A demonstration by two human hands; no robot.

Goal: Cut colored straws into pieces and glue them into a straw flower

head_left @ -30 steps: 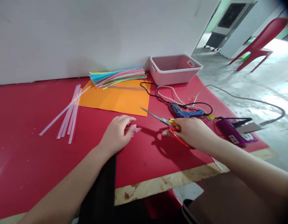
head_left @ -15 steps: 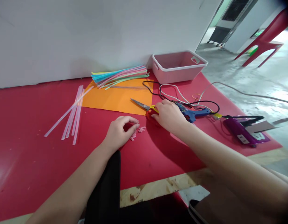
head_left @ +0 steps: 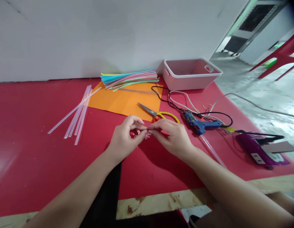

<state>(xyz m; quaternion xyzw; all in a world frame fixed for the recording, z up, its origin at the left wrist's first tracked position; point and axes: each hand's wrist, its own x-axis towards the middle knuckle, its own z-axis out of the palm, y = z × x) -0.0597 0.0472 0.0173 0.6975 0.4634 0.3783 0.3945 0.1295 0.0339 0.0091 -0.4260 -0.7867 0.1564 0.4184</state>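
My left hand (head_left: 127,134) and my right hand (head_left: 173,136) meet fingertip to fingertip over the red table. Each has thumb and forefinger pinched together; whatever sits between them is too small to make out. Under the fingers lie small cut pink pieces (head_left: 148,135), partly hidden. Just behind my right hand rest scissors (head_left: 153,112) with yellow and red handles, their blades over the orange sheet (head_left: 120,103). To the right of that hand is a blue glue gun (head_left: 201,124) with a clear glue stick (head_left: 213,152) out of its back.
Several clear glue sticks (head_left: 76,118) lie at left. A bundle of coloured pipe cleaners (head_left: 130,79) rests at the back beside a pink basket (head_left: 192,81). Cables run from the glue gun to a purple power strip (head_left: 256,150) at right. A black object (head_left: 106,190) stands at the front edge.
My right hand has let go of the scissors, which now lie on the table, and moved left to meet my left hand. The camera view has shifted slightly.
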